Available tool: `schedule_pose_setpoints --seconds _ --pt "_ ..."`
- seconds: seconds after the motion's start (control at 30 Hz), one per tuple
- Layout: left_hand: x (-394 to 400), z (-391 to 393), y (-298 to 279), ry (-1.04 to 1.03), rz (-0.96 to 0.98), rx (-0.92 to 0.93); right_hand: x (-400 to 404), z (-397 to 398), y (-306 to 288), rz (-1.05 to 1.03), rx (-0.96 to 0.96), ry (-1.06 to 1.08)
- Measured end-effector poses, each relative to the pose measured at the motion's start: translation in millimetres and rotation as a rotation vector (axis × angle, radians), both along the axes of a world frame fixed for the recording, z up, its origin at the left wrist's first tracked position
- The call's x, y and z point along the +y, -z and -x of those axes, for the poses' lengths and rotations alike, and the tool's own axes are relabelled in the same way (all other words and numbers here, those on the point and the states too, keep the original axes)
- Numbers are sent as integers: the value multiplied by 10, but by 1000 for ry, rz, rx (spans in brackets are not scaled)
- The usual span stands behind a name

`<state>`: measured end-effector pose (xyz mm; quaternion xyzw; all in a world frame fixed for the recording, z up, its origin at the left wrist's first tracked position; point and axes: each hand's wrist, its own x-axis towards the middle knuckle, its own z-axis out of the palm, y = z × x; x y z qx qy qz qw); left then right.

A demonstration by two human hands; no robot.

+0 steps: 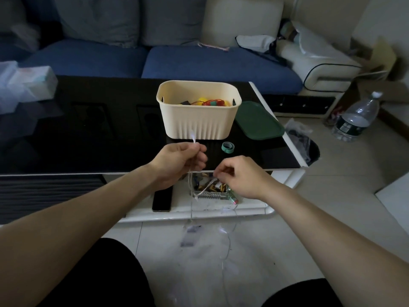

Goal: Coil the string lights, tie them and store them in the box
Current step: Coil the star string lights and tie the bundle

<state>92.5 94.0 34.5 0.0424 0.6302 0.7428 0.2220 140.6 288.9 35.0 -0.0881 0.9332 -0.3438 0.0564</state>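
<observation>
Head view: left hand (181, 161) pinches the string lights (193, 138) near one end, a bulb poking up at 12 o'clock of the fist. Right hand (239, 176), at 3 o'clock of the left, pinches the same wire; its slack trails down toward 6 o'clock. Cream box (198, 120) sits open at 12 o'clock on the black table (88, 129), green lid (259, 120) at its 3 o'clock.

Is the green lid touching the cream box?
Apart. The head view shows a dark strip of table between the green lid and the cream box.
</observation>
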Motion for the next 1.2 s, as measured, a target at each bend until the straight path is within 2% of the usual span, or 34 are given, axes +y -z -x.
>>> schedule_pose_setpoints --seconds 0.17,0.27,0.5,0.67,0.73,0.8,0.97,1.0,1.07,1.13,1.2 --pt "47 -11 15 -31 -7 -7 -52 -34 -8 46 -52 -46" --pt "70 -24 74 -39 80 4 -104 -35 -34 47 15 -53" --pt "90 -64 129 115 114 -84 -208 -32 -54 92 143 -24" --pt "125 -97 135 167 243 -12 -205 23 28 104 151 17" --pt "132 -94 135 158 249 4 -182 16 72 193 104 32" --pt "128 -81 128 135 218 -2 -169 17 144 384 82 84" --pt "98 -46 99 15 162 -48 -171 104 218 782 192 289" --pt "89 -41 96 3 159 -42 -174 130 210 819 178 323" --pt "82 -34 85 -22 148 -28 -180 176 245 725 87 402" --pt "78 -29 66 -46 120 -25 -200 164 281 629 -156 432" --pt "69 -25 40 -62 88 -22 -238 127 314 699 -455 347"
